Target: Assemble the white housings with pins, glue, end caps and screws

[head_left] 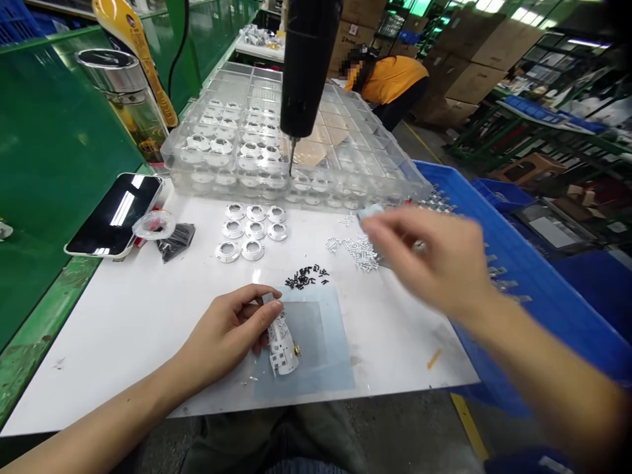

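Note:
My left hand (pixel 228 329) is closed around a white plastic part (pixel 281 343) with a small brass piece, held over a grey-blue mat (pixel 326 349) near the front of the white table (pixel 123 329). My right hand (pixel 434 260) is blurred by motion above the right side of the table, near a pile of small white pins (pixel 358 251); its fingers point left and whether they grip anything is unclear. A heap of small black screws (pixel 305 276) lies just beyond the mat. Several white rings (pixel 251 230) lie in rows behind them.
A black electric screwdriver (pixel 306 66) hangs over the table's middle. Stacked clear trays (pixel 296 138) of rings stand behind. A phone (pixel 116 214) and small bags lie at left, a blue bin (pixel 533 296) at right. Another person in orange (pixel 390 79) bends far behind.

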`<move>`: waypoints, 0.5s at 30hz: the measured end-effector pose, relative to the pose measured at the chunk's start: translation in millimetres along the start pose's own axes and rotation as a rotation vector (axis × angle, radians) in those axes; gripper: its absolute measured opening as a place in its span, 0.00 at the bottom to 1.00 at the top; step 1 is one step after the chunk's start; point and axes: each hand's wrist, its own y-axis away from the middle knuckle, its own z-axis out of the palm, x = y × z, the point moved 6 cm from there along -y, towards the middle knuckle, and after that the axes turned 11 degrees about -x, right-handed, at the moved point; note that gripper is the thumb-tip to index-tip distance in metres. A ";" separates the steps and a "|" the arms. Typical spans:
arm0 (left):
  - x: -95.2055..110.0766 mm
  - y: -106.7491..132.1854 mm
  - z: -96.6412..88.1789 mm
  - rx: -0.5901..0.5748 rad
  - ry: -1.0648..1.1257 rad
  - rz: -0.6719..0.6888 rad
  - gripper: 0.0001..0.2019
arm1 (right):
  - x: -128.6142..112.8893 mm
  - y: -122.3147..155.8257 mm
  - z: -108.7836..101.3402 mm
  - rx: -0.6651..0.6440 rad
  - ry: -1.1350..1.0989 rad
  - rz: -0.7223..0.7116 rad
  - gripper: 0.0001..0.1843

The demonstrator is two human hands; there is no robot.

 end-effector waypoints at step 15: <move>-3.0 1.2 -0.7 0.095 -0.067 0.042 0.18 | -93.6 102.5 94.3 0.031 -0.294 -0.257 0.24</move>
